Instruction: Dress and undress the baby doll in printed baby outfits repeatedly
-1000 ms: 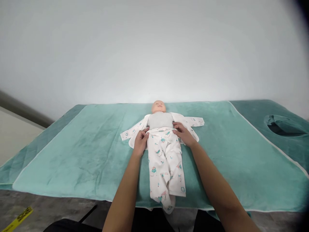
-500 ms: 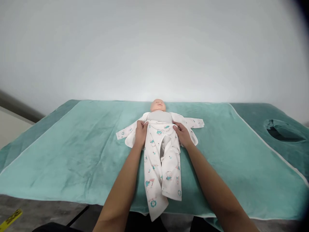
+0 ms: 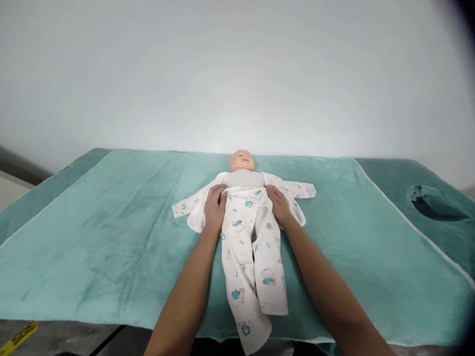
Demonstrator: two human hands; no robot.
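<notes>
A baby doll [image 3: 242,162] lies on its back, its head toward the wall, with a grey-white torso. Its white printed jacket [image 3: 196,223] is spread open, both sleeves stretched out sideways. White printed baby pants [image 3: 241,247], open at the crotch, cover the doll from the waist down, and their legs reach toward me. My left hand [image 3: 215,210] is closed at the left side of the waistband; its fingertips are partly hidden in the cloth. At the right side of the waistband, my right hand [image 3: 278,205] grips the pants in the same way.
A green sheet [image 3: 111,237] with white edging covers the padded table. On the right, the darker green cover has an oval hole [image 3: 438,203]. A plain wall [image 3: 237,74] stands behind. Yellow tape [image 3: 18,338] shows on the floor at lower left.
The pant legs have shifted slightly to the right and toward me. Both hands stay at the waistband, with their fingers now lying closer along the doll's sides. The view has shifted a little.
</notes>
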